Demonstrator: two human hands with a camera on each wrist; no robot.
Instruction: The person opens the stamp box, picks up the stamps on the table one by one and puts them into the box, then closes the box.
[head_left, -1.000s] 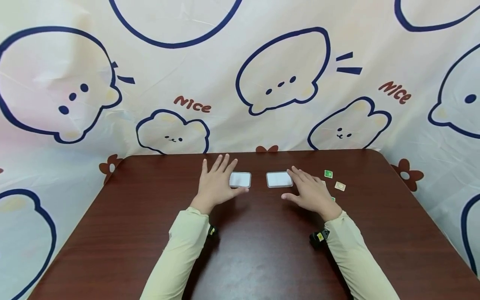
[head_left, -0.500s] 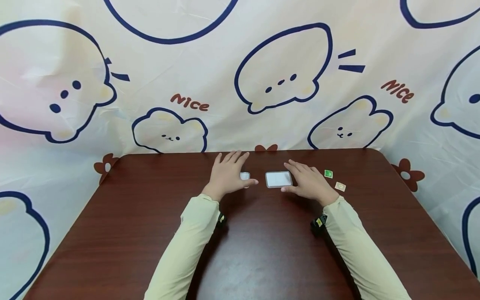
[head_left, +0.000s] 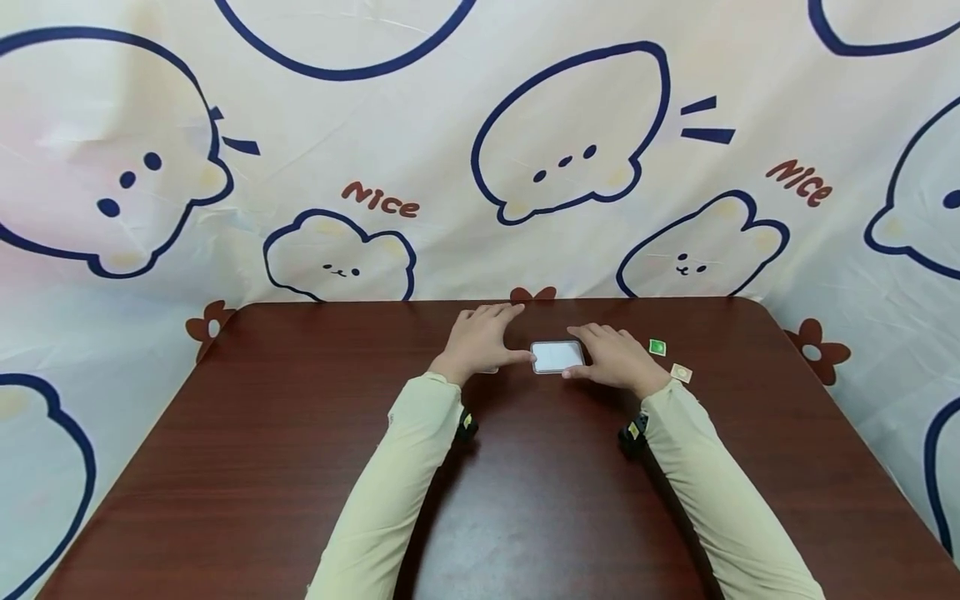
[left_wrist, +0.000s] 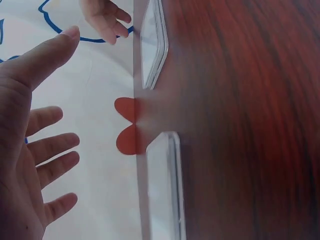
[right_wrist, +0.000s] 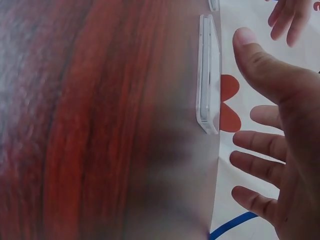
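Two flat white rectangular cases with clear edges lie side by side on the table. The right case (head_left: 557, 357) shows between my hands; the left case (left_wrist: 164, 190) is mostly hidden under my left hand in the head view. My left hand (head_left: 483, 340) hovers over it, fingers extended and thumb spread toward the right case. Beside the right case's right end is my right hand (head_left: 618, 358), fingers extended and thumb apart. Both wrist views show the hands holding nothing, with gaps between fingers and cases.
A small green square tile (head_left: 657, 347) and a cream tile (head_left: 681, 373) lie right of my right hand. The brown wooden table (head_left: 262, 433) ends at a printed cloth backdrop (head_left: 450, 167) behind and at the sides.
My left hand has moved right, from beside the left case to over it, covering most of it. My right hand has shifted slightly. The right case stays in place.
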